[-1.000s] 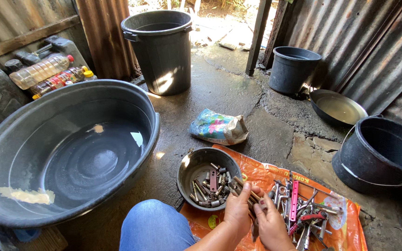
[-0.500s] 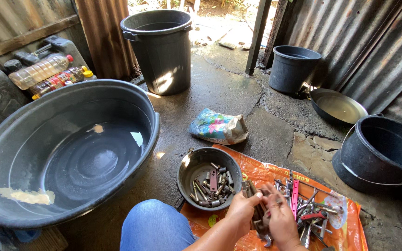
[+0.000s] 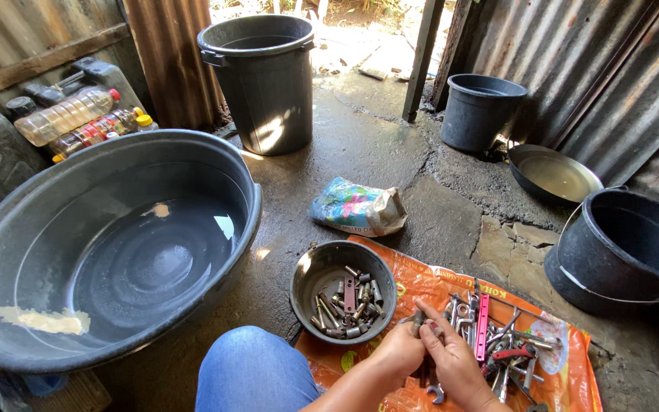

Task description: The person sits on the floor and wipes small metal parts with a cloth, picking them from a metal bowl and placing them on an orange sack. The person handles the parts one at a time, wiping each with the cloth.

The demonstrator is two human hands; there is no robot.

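My left hand (image 3: pixel 400 352) and right hand (image 3: pixel 451 358) pinch a small bolt (image 3: pixel 417 320) near the bowl (image 3: pixel 342 301); it looks stiff, light, maybe greasy, best gripped mid-shaft.

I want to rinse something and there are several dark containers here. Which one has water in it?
The big basin on the left: ripples and reflections show on water inside. The tall bin, small bucket and right-hand tub show no water.

We see a wet concrete floor (image 3: pixel 360 152) carrying an orange sheet (image 3: pixel 421 286) at five o'clock, a water tub (image 3: pixel 108 252) at nine.
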